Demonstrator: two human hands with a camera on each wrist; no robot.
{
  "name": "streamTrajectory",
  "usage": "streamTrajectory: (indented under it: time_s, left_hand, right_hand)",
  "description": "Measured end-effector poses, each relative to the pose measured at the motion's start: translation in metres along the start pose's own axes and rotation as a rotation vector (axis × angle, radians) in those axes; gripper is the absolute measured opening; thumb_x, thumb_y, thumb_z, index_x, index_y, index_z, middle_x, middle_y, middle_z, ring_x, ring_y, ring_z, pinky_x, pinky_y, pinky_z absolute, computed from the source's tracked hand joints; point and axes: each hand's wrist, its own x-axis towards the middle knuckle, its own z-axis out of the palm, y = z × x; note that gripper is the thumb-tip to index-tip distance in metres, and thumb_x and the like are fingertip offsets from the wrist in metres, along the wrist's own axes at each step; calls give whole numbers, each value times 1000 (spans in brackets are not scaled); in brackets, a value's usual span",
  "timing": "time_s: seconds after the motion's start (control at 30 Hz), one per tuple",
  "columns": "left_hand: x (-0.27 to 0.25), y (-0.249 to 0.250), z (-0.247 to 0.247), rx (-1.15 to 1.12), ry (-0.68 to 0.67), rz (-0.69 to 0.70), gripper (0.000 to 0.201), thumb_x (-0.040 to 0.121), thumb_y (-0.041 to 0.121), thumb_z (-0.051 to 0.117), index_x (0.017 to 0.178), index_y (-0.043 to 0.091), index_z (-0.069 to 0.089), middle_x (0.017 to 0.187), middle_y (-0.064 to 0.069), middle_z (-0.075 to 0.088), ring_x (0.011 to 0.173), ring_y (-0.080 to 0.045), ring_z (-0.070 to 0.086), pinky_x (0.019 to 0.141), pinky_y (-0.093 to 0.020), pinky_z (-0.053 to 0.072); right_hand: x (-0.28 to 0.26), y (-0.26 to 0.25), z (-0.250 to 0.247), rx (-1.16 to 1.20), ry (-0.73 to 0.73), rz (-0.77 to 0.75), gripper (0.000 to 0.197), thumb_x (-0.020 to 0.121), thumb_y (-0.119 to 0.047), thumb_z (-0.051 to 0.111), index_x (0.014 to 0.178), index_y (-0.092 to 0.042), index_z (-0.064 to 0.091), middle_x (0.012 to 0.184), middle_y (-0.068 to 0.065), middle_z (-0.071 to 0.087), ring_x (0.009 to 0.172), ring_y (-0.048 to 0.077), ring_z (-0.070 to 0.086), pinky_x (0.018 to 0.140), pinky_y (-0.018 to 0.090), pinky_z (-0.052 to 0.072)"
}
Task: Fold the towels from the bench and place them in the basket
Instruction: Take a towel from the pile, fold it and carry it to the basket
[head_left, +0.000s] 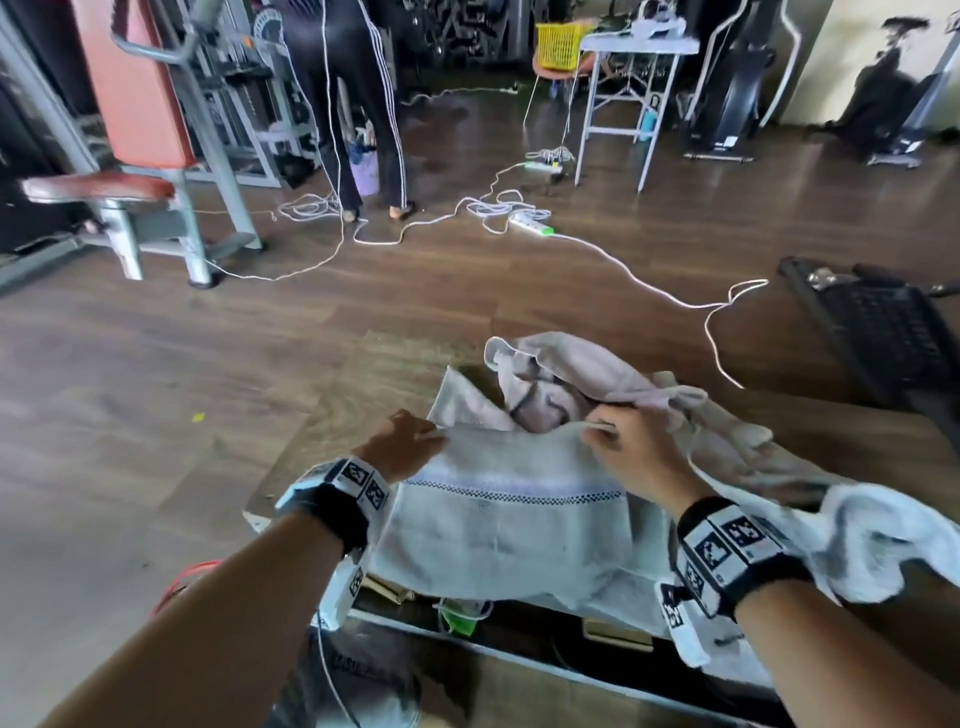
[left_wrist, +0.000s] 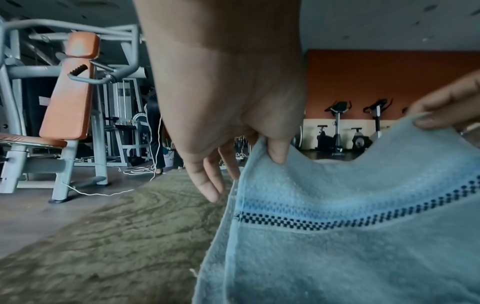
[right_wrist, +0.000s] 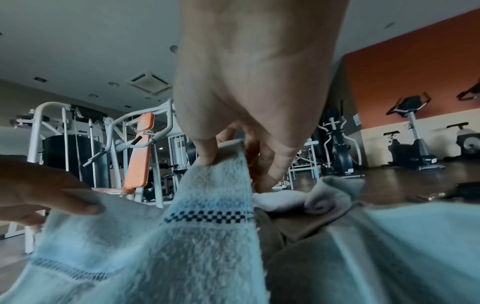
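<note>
Pinching towel (head_left: 506, 512) corners, both hands

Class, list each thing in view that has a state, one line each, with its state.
Striped towel: lifted by its top edge, not yet folded.
Left hand: pinches one top corner.
Right hand: pinches the other.
Pink towel: crumpled, unfolded.
White towel: crumpled, unfolded.

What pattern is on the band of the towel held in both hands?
A dark checkered band beneath a pale blue stripe, on the light towel; clearest in the left wrist view.
</note>
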Motion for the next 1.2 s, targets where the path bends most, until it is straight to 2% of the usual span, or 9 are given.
streamTrajectory:
  time_s: [0.1, 0.2, 0.37, 0.53, 0.63, 0.73, 0.93, 1.13, 1.2]
  left_hand:
    - [19, -8, 20, 184, -139, -56, 35, 101, 39, 45, 100, 15, 71, 114, -9, 61, 123, -30, 46, 98, -35, 35]
    - [26, -14, 36, 319, -229, -53, 57, 96, 52, 26, 127, 23, 65, 138, 3, 57, 139, -27, 29, 106, -37, 23]
    - [39, -28, 38, 99, -36, -46, 33, 95, 36, 55, 75, 10, 57, 94, -19, 69, 84, -30, 65, 68, -32, 46]
    - [40, -9, -34, 17, 174, -12, 30, 95, 30, 57, 77, 8, 66, 68, -1, 53, 66, -17, 50, 60, -26, 39]
    - [35, -4, -77, -224, 427, 104, 43, 90, 30, 67, 56, 9, 49, 55, 4, 35, 52, -10, 32, 49, -28, 29]
    - [17, -2, -95, -364, 524, 231, 32, 90, 22, 66, 67, 1, 60, 65, 8, 40, 58, -4, 34, 52, -26, 32]
    - [-12, -37, -67, -280, 205, 58, 28, 92, 29, 64, 75, 7, 66, 68, 5, 52, 58, -8, 42, 56, -24, 32]
    - [-15, -86, -31, -47, 40, -139, 33, 87, 38, 55, 69, 11, 62, 64, -1, 58, 61, -20, 58, 51, -24, 41]
    - [-9, -90, -20, -7, 10, -121, 25, 91, 33, 59, 84, 11, 69, 85, 1, 61, 85, -21, 64, 68, -29, 50]
  right_hand:
    - [12, -7, 33, 4, -155, 15, 26, 92, -19, 64, 66, -22, 62, 62, 0, 62, 60, 17, 57, 59, 32, 42]
    - [15, -12, 64, -119, -262, 42, 25, 87, -20, 59, 62, -18, 60, 57, -5, 58, 57, 10, 54, 58, 26, 42]
    - [20, -23, 78, -184, -259, 44, 31, 81, -17, 54, 52, -22, 45, 65, -7, 54, 61, 13, 50, 60, 26, 37]
    - [51, -49, 37, -116, -127, -95, 25, 85, -24, 58, 63, -16, 65, 75, -6, 64, 74, 17, 63, 71, 38, 53]
    - [70, -71, 10, 43, 53, -164, 13, 92, -17, 65, 91, -10, 76, 100, -3, 69, 89, 15, 64, 75, 22, 48]
    - [73, -89, -5, 147, 143, -230, 12, 93, -17, 66, 95, -9, 75, 105, -8, 64, 92, 9, 60, 77, 15, 43]
    - [45, -77, -3, 133, -252, -100, 13, 93, -19, 66, 83, -13, 70, 83, 6, 70, 76, 20, 62, 65, 23, 41]
    - [36, -34, 39, -3, -231, 29, 22, 90, -22, 63, 69, -18, 64, 72, -3, 64, 75, 17, 59, 71, 32, 46]
    - [36, -32, 55, -50, -288, 48, 20, 90, -18, 64, 71, -16, 67, 74, -2, 66, 75, 16, 55, 80, 25, 42]
